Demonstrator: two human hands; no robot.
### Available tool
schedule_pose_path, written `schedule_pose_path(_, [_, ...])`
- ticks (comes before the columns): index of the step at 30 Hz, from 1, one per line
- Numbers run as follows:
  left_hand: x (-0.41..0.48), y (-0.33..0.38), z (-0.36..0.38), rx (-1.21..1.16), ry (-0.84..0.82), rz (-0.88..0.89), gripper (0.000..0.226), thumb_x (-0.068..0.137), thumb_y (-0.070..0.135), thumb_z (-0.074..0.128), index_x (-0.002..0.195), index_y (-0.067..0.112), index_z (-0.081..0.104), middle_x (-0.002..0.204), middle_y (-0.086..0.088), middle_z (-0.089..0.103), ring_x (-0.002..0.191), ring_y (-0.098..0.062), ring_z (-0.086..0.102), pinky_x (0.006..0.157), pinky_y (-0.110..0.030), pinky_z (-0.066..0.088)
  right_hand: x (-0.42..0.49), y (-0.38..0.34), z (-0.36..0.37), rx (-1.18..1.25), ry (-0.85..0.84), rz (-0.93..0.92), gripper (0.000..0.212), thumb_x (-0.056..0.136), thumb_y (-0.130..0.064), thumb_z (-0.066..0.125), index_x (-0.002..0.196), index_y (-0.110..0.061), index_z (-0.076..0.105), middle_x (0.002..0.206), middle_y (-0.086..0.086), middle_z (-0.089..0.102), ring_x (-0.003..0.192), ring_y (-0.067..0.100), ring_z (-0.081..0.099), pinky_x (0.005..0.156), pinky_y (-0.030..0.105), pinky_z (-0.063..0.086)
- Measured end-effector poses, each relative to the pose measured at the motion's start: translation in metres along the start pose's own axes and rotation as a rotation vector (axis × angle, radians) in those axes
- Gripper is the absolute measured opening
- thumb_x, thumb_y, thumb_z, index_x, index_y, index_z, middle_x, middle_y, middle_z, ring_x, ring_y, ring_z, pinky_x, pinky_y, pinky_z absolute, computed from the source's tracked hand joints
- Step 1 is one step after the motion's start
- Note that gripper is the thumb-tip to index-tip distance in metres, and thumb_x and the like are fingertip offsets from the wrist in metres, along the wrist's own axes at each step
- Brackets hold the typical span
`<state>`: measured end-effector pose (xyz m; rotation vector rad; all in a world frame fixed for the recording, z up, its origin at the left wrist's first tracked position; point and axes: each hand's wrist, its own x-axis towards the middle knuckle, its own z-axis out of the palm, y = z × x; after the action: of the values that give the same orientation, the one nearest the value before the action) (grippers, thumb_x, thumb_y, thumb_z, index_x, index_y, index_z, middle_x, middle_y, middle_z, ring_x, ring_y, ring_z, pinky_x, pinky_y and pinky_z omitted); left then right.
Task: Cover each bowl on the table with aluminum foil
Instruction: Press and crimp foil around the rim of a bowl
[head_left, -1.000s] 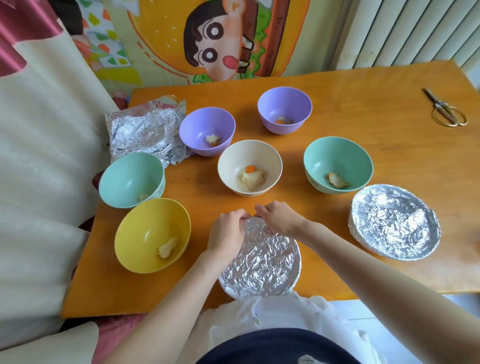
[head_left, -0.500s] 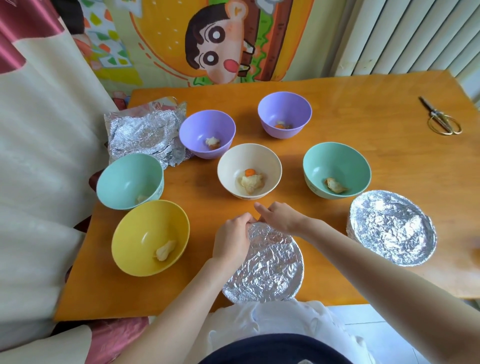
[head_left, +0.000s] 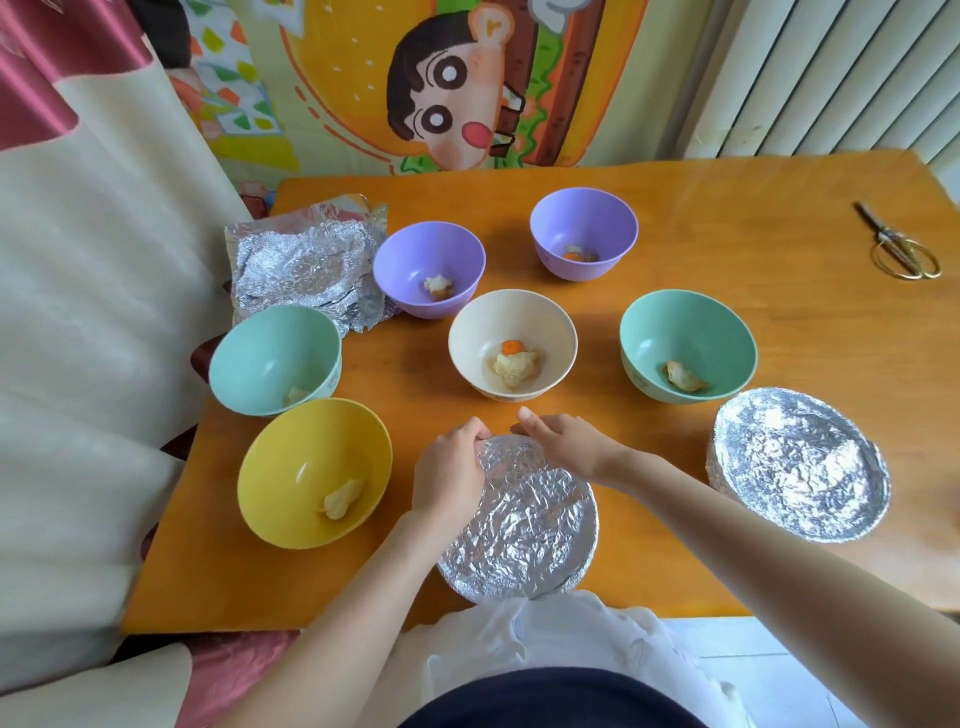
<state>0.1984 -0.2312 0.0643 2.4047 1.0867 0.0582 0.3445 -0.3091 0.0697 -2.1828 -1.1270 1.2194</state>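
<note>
I have the left hand (head_left: 451, 470) and right hand (head_left: 569, 447) curled over the far rim of the foil-covered bowl (head_left: 524, 535) at the near edge of the surface (head_left: 779, 228), fingers (head_left: 530, 418) pinching foil down; the spare foil sheets (head_left: 306, 265) lie far-left, nearer the left hand.

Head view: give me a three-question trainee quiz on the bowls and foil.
1. True or false: the scissors lie at the far right of the table, apart from every bowl.
2. How many bowls stand without foil?
3. The left hand and right hand grip the far rim of which bowl?
A. cream bowl
B. foil-covered bowl nearest the person
C. foil-covered bowl at right
Key: 1 true; 2 six; 3 B.
</note>
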Motion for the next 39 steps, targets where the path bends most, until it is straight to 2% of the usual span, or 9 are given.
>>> schedule_pose_path(8, [0.006,-0.023,-0.009,0.043,-0.057,-0.17,0.033,0.092,-0.005,0.04,0.12,0.01,0.047,0.119,-0.008,0.058,0.102,-0.023,0.056,0.068,-0.025,0.04,-0.002,0.018,0.007,-0.046,0.17,-0.056,0.037,0.101,-0.029,0.037,0.11,-0.006,0.064,0.109,0.01,0.068,0.103,0.028,0.059,0.09,0.039,0.045])
schedule_pose_path(11, [0.008,-0.028,-0.012,-0.016,-0.132,-0.194,0.045,0.093,-0.006,0.037,0.136,0.009,0.035,0.13,-0.014,0.051,0.117,-0.026,0.049,0.081,-0.027,0.04,0.001,0.015,0.007,-0.047,0.155,-0.03,0.031,0.099,-0.023,0.039,0.111,-0.01,0.064,0.106,0.008,0.068,0.099,0.027,0.06,0.088,0.038,0.046])
schedule_pose_path(13, [0.009,-0.029,-0.014,-0.083,-0.183,-0.184,0.044,0.097,-0.001,0.037,0.14,0.009,0.034,0.132,-0.014,0.05,0.119,-0.026,0.049,0.088,-0.03,0.041,0.006,0.014,0.005,-0.063,0.156,0.003,0.031,0.099,-0.022,0.039,0.106,-0.006,0.063,0.101,0.012,0.068,0.096,0.029,0.06,0.082,0.036,0.045])
schedule_pose_path(16, [0.012,-0.033,-0.013,-0.154,-0.156,-0.142,0.033,0.099,0.009,0.039,0.129,0.01,0.052,0.122,-0.009,0.061,0.099,-0.02,0.059,0.076,-0.026,0.044,0.011,0.01,0.004,-0.091,0.112,0.032,0.033,0.097,-0.024,0.038,0.099,0.0,0.062,0.094,0.013,0.066,0.085,0.029,0.058,0.07,0.033,0.042])
schedule_pose_path(20, [0.009,-0.029,-0.007,-0.24,-0.101,-0.13,0.03,0.098,0.007,0.042,0.122,0.009,0.06,0.118,-0.007,0.065,0.103,-0.019,0.061,0.074,-0.018,0.042,0.008,0.0,0.008,-0.108,0.034,0.017,0.036,0.098,-0.027,0.038,0.099,0.002,0.06,0.085,0.012,0.06,0.076,0.024,0.048,0.067,0.032,0.039])
schedule_pose_path(25, [0.006,-0.029,-0.004,-0.229,-0.064,-0.087,0.027,0.098,0.007,0.043,0.112,0.015,0.065,0.099,-0.004,0.069,0.07,-0.012,0.057,0.049,-0.013,0.037,0.004,-0.013,0.011,-0.041,0.018,0.003,0.043,0.099,-0.035,0.039,0.095,0.002,0.061,0.077,0.005,0.054,0.073,0.018,0.045,0.066,0.03,0.035])
schedule_pose_path(31, [-0.002,-0.031,-0.005,-0.243,-0.027,-0.048,0.026,0.096,0.006,0.048,0.113,0.015,0.065,0.104,-0.003,0.07,0.092,-0.015,0.064,0.069,-0.023,0.048,-0.001,-0.015,0.02,-0.067,0.009,-0.053,0.04,0.1,-0.038,0.036,0.072,-0.01,0.042,0.063,0.0,0.042,0.061,0.016,0.037,0.057,0.029,0.03])
schedule_pose_path(36, [-0.001,-0.028,-0.004,-0.262,0.005,-0.034,0.03,0.096,0.001,0.046,0.117,0.014,0.063,0.111,-0.004,0.069,0.105,-0.012,0.062,0.073,-0.008,0.039,0.002,-0.023,0.017,-0.087,0.027,-0.098,0.041,0.101,-0.036,0.036,0.067,-0.014,0.044,0.059,-0.004,0.041,0.055,0.01,0.036,0.055,0.023,0.03])
schedule_pose_path(39, [-0.004,-0.025,-0.004,-0.274,0.007,-0.014,0.03,0.095,0.0,0.045,0.115,0.013,0.064,0.108,-0.004,0.07,0.103,-0.012,0.063,0.072,-0.006,0.036,0.002,-0.023,0.013,-0.091,0.022,-0.093,0.045,0.101,-0.039,0.035,0.069,-0.009,0.043,0.059,0.001,0.038,0.057,0.016,0.034,0.055,0.03,0.027])
